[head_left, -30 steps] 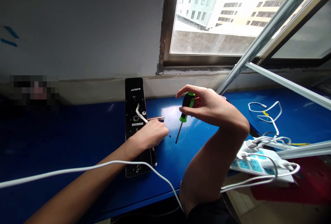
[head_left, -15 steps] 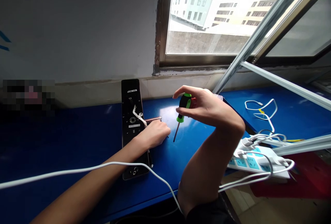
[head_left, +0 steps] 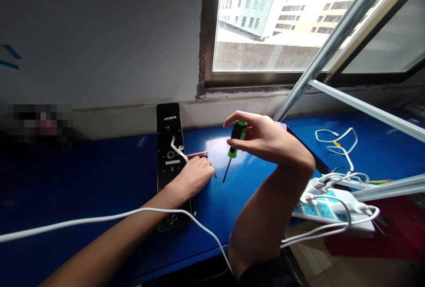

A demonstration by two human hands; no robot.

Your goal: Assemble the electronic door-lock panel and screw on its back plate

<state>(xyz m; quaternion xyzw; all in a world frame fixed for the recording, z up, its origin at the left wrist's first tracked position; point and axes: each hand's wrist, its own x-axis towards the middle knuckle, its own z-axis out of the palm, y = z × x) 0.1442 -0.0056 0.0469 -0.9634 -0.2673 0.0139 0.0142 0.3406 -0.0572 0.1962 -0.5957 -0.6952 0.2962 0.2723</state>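
Note:
A long black panel (head_left: 170, 123) lies on the blue table, with a white cable (head_left: 178, 149) on its face and a copper-coloured handle (head_left: 198, 154) sticking out to its right. My left hand (head_left: 197, 174) rests over the panel's right edge, just below the handle; its fingers are curled, and whatever they hold is hidden. Small dark screws (head_left: 215, 175) lie on the table beside its fingertips. Above the table, my right hand (head_left: 262, 139) is closed round the black and green handle of a screwdriver (head_left: 238, 134), whose shaft points down and slightly left.
A white cord (head_left: 146, 209) crosses in front of my left forearm. Power strips (head_left: 322, 207) with plugs sit at the right, below a metal frame bar (head_left: 365, 105). A white cable (head_left: 352, 139) lies coiled on the table (head_left: 299, 123) at the back right.
My left hand has drawn back slightly to the left, and more of the small screws shows beside it. My right hand holds the screwdriver almost as before.

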